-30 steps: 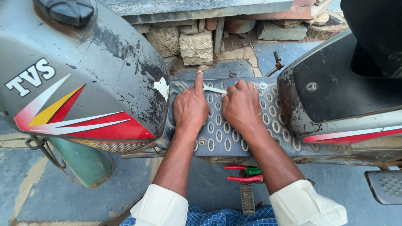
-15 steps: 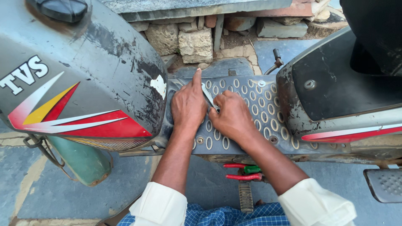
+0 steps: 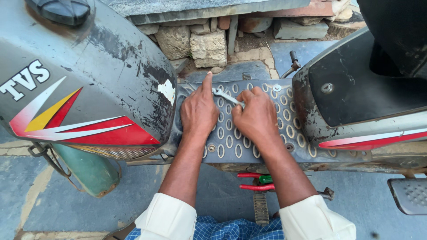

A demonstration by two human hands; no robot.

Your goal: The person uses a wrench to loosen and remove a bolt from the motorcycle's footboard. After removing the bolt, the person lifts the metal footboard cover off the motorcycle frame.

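Grey perforated footboard point(image 3: 267, 142) of a scooter, head view: the left hand point(image 3: 199, 111) lies flat near the board's far left corner, index finger stretched out. The right hand point(image 3: 255, 116) is closed around a small metal spanner point(image 3: 224, 95), which has swung since half a second ago, its head now beside the left index finger near the far edge. Red-handled pliers point(image 3: 255, 183) lie on the ground below.

Right hand point(image 3: 255, 116): shifted leftward, closer to left hand point(image 3: 199, 111), now closed around the spanner point(image 3: 227, 96). Spanner: swung from lying level above the fingertips to slanting, head just beside the left index finger, which has straightened little.
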